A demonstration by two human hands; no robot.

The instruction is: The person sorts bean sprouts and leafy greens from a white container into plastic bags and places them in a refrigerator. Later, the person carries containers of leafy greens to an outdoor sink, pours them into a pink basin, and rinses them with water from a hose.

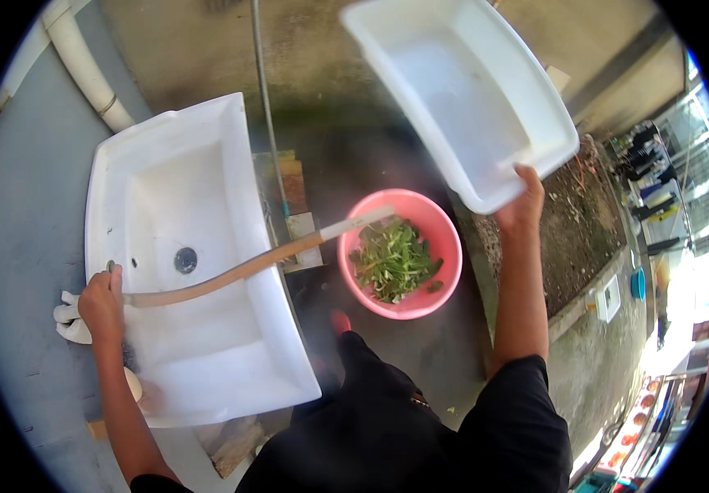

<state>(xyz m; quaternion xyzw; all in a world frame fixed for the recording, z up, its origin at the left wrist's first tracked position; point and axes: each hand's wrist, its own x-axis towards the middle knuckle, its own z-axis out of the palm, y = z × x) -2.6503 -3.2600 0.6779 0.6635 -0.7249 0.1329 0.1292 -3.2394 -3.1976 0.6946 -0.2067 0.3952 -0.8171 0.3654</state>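
Observation:
My left hand (105, 306) is closed at the tap on the left side of the white sink (272, 345); most of the tap is hidden under my fingers. From there a tan hose (231, 275) with a whitish end stretches across the sink to the pink basin (451, 246). Leafy greens (395, 259) lie inside that basin, under the hose end. Up at the right, my right hand (523, 201) grips the near corner of a white rectangular tub (469, 107), which is tilted and raised off the ground.
A white cloth (72, 319) is next to the tap. Behind the sink a thin grey pipe (262, 90) runs up the wall, near bricks (293, 181). A soil bed (584, 222) with a low concrete edge lies to the right, with a small white container (608, 299) farther off.

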